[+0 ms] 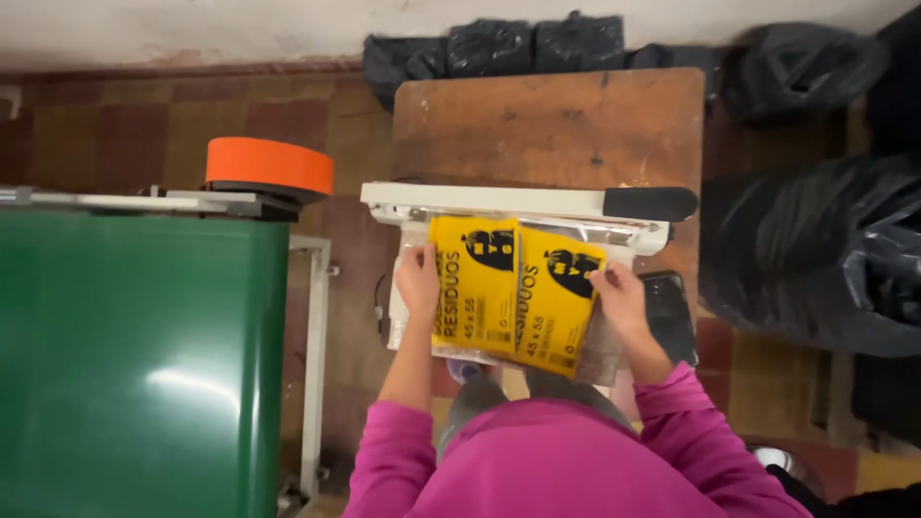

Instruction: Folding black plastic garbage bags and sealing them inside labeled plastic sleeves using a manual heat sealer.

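A clear plastic packet with two yellow printed labels lies flat with its far end under the raised arm of a white heat sealer, which has a black handle. My left hand grips the packet's left edge. My right hand grips its right edge. Both arms wear pink sleeves.
The sealer sits on a worn wooden table. A green table stands at the left with an orange tape roll at its back. Black filled bags pile at the right and along the far wall. A dark phone-like slab lies beside my right hand.
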